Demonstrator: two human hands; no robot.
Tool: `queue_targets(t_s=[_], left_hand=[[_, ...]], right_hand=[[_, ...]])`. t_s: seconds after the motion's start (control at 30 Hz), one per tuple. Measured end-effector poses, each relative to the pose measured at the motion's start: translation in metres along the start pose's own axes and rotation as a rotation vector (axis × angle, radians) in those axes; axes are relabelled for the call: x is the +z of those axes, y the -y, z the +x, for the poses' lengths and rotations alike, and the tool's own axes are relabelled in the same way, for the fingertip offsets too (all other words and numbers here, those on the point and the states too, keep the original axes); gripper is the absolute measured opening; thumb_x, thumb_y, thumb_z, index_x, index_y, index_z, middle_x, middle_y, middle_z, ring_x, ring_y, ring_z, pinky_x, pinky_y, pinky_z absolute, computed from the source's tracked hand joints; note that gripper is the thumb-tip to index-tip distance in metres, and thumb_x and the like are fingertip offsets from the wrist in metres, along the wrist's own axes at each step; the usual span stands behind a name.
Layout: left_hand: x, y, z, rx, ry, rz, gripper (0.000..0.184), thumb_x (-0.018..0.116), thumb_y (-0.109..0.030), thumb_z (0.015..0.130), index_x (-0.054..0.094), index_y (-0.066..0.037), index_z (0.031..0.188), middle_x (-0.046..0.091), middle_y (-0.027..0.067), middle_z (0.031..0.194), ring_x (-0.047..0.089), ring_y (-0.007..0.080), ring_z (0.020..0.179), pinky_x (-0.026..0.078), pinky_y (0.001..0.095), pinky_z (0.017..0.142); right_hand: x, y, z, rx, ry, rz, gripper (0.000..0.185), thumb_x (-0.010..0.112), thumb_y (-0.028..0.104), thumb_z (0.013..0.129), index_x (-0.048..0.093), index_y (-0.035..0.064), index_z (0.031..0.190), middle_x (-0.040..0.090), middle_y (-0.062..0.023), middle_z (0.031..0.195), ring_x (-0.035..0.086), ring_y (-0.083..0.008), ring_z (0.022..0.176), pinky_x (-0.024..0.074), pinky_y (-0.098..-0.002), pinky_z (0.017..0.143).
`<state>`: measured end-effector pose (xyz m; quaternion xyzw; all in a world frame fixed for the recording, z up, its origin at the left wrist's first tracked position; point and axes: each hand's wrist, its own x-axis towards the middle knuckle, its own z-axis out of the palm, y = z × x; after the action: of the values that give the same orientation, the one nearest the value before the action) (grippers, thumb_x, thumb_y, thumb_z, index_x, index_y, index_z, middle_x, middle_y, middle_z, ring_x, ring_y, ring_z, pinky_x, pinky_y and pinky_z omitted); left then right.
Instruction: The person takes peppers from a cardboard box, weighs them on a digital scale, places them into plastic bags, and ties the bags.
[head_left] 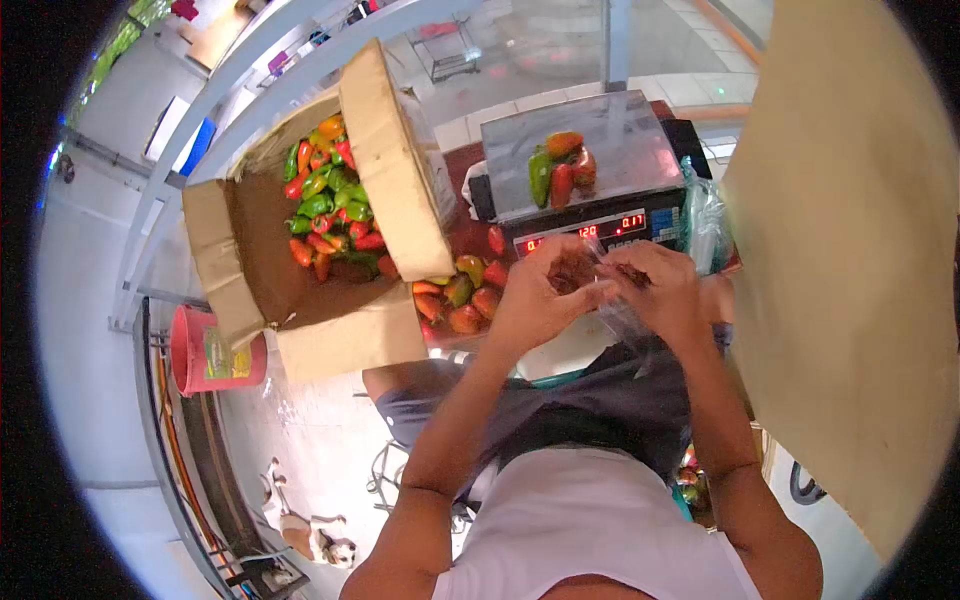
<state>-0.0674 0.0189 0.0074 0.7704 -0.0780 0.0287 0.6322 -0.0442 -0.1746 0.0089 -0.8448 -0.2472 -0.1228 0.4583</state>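
Note:
My left hand (pixel 548 294) and my right hand (pixel 655 292) are close together in front of the scale's display, fingers bent in around a thin clear plastic bag (pixel 622 318). The bag hangs down between them. Several red, orange and green peppers (pixel 562 172) lie on the metal plate of the digital scale (pixel 640 140), just beyond my hands. Red digits glow on its display. To the left of my left hand is a pile of red and green peppers (pixel 466 318).
An open cardboard box (pixel 400 170) with many peppers stands at the left. Clear plastic bags (pixel 705 225) hang beside the scale. A large cardboard sheet (pixel 850 250) rises at the right. A pink bucket (pixel 190 350) and a dog (pixel 305 538) are on the floor, lower left.

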Motion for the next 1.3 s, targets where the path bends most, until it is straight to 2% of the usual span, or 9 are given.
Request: queue_targets(t_s=[0.3, 0.43, 0.6, 0.7, 0.83, 0.9, 1.0, 1.13, 1.3], left_hand=[[-0.01, -0.01, -0.03, -0.162, -0.221, -0.311, 0.036, 0.069, 0.001, 0.088, 0.058, -0.001, 0.122, 0.069, 0.0084, 0.1, 0.066, 0.0161, 0.096, 0.053, 0.0297, 0.088], [-0.038, 0.006, -0.055, -0.128, 0.028, -0.22, 0.023, 0.066, 0.0, 0.089, 0.064, 0.0, 0.113, 0.069, 0.0097, 0.096, 0.069, 0.0183, 0.085, 0.058, 0.0316, 0.077], [-0.069, 0.011, -0.103, -0.264, -0.195, -0.326, 0.01, 0.063, -0.004, 0.093, 0.065, -0.001, 0.102, 0.069, 0.0089, 0.088, 0.069, 0.0181, 0.076, 0.059, 0.0324, 0.069], [-0.062, 0.04, -0.123, -0.335, -0.246, -0.467, 0.011, 0.062, 0.001, 0.093, 0.063, 0.0, 0.103, 0.068, 0.0099, 0.09, 0.07, 0.0194, 0.077, 0.06, 0.0316, 0.071], [-0.043, 0.064, -0.133, -0.449, -0.293, -0.598, 0.016, 0.065, -0.003, 0.091, 0.06, -0.002, 0.106, 0.068, 0.0113, 0.093, 0.07, 0.0221, 0.084, 0.058, 0.0327, 0.075], [-0.04, 0.078, -0.138, -0.514, -0.297, -0.585, 0.023, 0.068, -0.005, 0.089, 0.06, -0.003, 0.11, 0.068, 0.0128, 0.095, 0.07, 0.0252, 0.088, 0.058, 0.0348, 0.079], [-0.034, 0.056, -0.138, 0.05, -0.322, 0.615, 0.035, 0.073, -0.005, 0.085, 0.059, -0.003, 0.117, 0.069, 0.009, 0.097, 0.069, 0.0256, 0.089, 0.055, 0.0335, 0.084], [-0.014, -0.041, -0.115, 0.233, -0.189, 0.377, 0.046, 0.076, -0.004, 0.08, 0.057, -0.002, 0.122, 0.069, 0.0107, 0.101, 0.068, 0.0258, 0.093, 0.053, 0.0332, 0.088], [-0.018, -0.018, -0.104, 0.103, -0.067, -0.138, 0.023, 0.066, 0.002, 0.087, 0.063, 0.001, 0.109, 0.07, 0.0076, 0.096, 0.067, 0.0162, 0.088, 0.053, 0.0291, 0.082]], right_hand=[[-0.016, 0.034, 0.002, 0.073, 0.097, 0.078, 0.014, 0.078, 0.003, 0.077, 0.073, 0.0019, 0.09, 0.072, -0.0114, 0.086, 0.069, -0.0176, 0.071, 0.054, -0.0288, 0.064], [-0.037, 0.049, -0.001, 0.112, 0.401, -0.062, 0.013, 0.077, 0.005, 0.075, 0.072, 0.0021, 0.087, 0.071, -0.0129, 0.087, 0.069, -0.0192, 0.076, 0.0539, -0.0305, 0.068], [-0.073, -0.025, -0.029, -0.085, 0.451, -0.373, 0.005, 0.07, 0.009, 0.082, 0.069, 0.0036, 0.082, 0.068, -0.0082, 0.088, 0.065, -0.0177, 0.088, 0.0511, -0.0334, 0.078], [-0.057, -0.045, -0.054, 0.457, 0.053, 0.585, 0.007, 0.067, 0.014, 0.09, 0.066, 0.0071, 0.09, 0.066, -0.001, 0.091, 0.063, -0.0136, 0.091, 0.0497, -0.033, 0.079], [-0.001, -0.082, -0.088, 0.378, -0.264, 0.513, 0.012, 0.063, 0.018, 0.096, 0.061, 0.007, 0.101, 0.063, 0.0008, 0.095, 0.061, -0.0104, 0.091, 0.0496, -0.0303, 0.079], [0.014, -0.071, -0.084, 0.48, -0.479, 1.407, 0.013, 0.059, 0.016, 0.098, 0.059, 0.0031, 0.099, 0.063, -0.003, 0.088, 0.06, -0.0115, 0.088, 0.0504, -0.0339, 0.081], [0.003, -0.027, -0.067, 0.358, -0.244, 0.786, 0.011, 0.068, 0.012, 0.091, 0.066, 0.0016, 0.097, 0.066, -0.0028, 0.077, 0.065, -0.0128, 0.072, 0.0535, -0.0288, 0.072], [-0.004, 0.035, -0.051, 0.052, 0.271, 0.399, 0.013, 0.076, 0.009, 0.083, 0.07, 0.0031, 0.093, 0.071, -0.004, 0.088, 0.065, -0.0118, 0.076, 0.0535, -0.0268, 0.07], [-0.032, 0.043, -0.048, 0.087, 0.279, 0.421, 0.014, 0.076, 0.007, 0.083, 0.069, 0.0034, 0.095, 0.067, -0.0029, 0.086, 0.062, -0.0106, 0.079, 0.05, -0.0258, 0.07]])
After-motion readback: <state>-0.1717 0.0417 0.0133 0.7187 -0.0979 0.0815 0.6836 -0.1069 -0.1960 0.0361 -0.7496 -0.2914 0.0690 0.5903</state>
